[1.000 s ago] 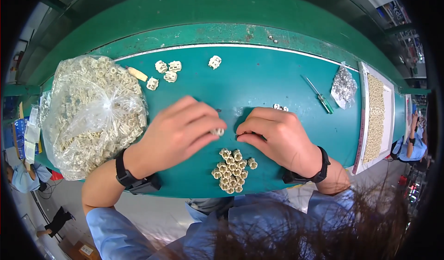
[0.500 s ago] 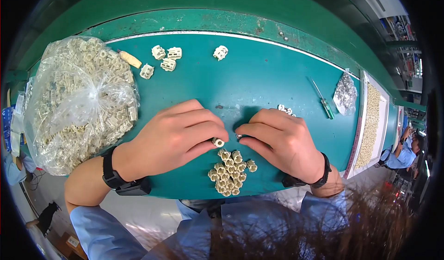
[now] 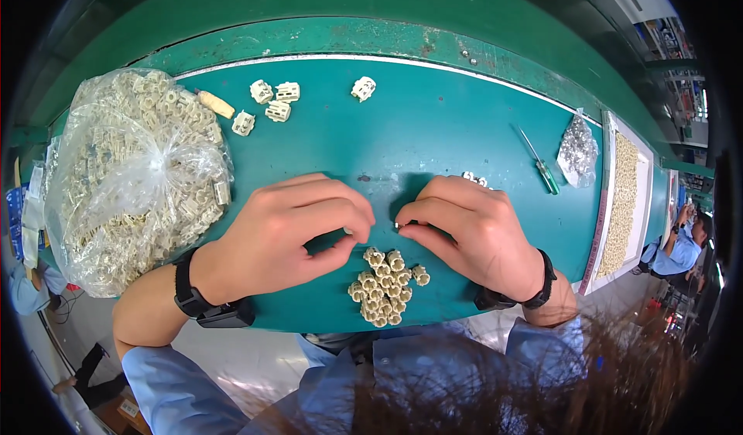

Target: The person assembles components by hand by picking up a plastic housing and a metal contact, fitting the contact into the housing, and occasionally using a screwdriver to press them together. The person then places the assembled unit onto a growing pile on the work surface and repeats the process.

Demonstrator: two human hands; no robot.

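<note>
My left hand [image 3: 290, 230] is closed left of centre, thumb and fingertips together; whatever they grip is hidden behind the fingers. Facing it across a small gap, my right hand [image 3: 468, 234] pinches a tiny shiny metal piece [image 3: 397, 224] between thumb and index finger. Between and just below my hands, a cluster of cream plastic sockets [image 3: 379, 292] lies on the green table, open ends mostly up. Beyond my right hand are a few small white pieces [image 3: 477, 179], partly covered by it.
A large clear bag of cream plastic parts [image 3: 139, 179] fills the left side. Several loose housings [image 3: 278, 111] and a tan stub [image 3: 216, 104] lie near the back. Rightward are a green-handled screwdriver [image 3: 547, 178], a bag of small metal pieces [image 3: 577, 150] and a white tray [image 3: 644, 195] of tiny parts.
The cream socket seen in my left fingertips is now out of sight, and that hand has turned slightly. My right hand keeps its pinch almost in place.
</note>
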